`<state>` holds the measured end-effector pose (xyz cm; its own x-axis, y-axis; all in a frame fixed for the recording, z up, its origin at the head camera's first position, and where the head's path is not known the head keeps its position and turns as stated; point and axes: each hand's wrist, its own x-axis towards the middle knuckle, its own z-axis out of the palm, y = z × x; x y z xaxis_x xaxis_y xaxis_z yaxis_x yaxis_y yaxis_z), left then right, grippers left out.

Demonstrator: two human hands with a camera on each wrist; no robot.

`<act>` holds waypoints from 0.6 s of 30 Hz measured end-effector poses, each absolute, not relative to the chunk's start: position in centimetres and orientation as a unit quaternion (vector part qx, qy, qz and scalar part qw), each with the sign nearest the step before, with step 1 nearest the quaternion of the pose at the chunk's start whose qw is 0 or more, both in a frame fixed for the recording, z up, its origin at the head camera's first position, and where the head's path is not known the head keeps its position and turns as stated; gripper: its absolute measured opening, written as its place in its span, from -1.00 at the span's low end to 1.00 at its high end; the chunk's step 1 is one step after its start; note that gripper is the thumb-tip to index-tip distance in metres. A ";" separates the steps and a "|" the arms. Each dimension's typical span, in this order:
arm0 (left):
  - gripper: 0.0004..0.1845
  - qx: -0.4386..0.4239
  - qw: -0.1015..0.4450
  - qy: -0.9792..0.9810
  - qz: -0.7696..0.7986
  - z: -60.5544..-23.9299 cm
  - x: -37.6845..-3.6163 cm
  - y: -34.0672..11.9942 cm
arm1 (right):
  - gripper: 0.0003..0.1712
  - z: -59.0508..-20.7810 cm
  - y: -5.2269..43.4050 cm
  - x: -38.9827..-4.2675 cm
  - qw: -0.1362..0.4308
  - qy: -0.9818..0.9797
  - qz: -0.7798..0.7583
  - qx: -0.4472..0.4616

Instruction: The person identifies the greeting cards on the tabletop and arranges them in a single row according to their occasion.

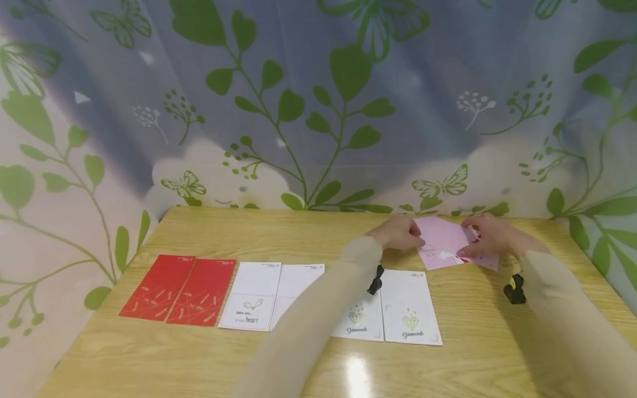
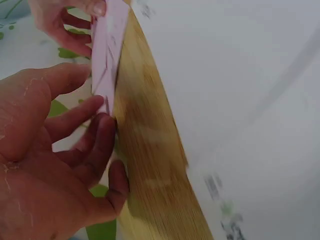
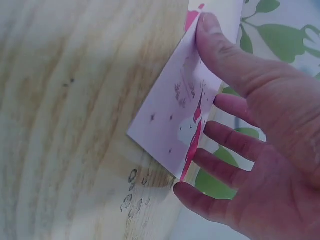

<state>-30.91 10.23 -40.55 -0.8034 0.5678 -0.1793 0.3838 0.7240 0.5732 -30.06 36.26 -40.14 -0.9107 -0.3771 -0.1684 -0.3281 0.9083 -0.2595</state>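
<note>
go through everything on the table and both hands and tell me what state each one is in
Pink cards: lifted off the table at one side, held by both hands.
Left hand: fingers on the pink cards' left edge.
Right hand: thumb and fingers pinch their right edge.
Red cards: two, flat, side by side.
Heart cards: flat, face up.
Diamonds cards: flat, face up; one partly hidden by the left arm.

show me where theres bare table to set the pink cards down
Bare table lies behind the red cards and white cards, and along the near edge before the row. It is crowded at the far right, where both hands hold the pink cards.
</note>
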 end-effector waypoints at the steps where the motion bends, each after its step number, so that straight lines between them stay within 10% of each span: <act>1: -0.59 0.261 0.181 0.911 0.264 -40.5 -30.9 10.4 | 0.00 -40.1 36.2 -30.2 0.110 0.971 -0.112 -0.182; 18: -0.56 0.177 0.231 0.884 0.367 -41.0 -31.0 12.4 | 0.06 -40.1 36.2 -30.6 0.156 0.971 -0.128 -0.125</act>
<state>-30.96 12.40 -40.97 -0.8309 0.4815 -0.2789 0.1427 0.6689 0.7296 -30.60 36.21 -40.06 -0.9203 -0.2825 -0.2707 -0.2026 0.9360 -0.2878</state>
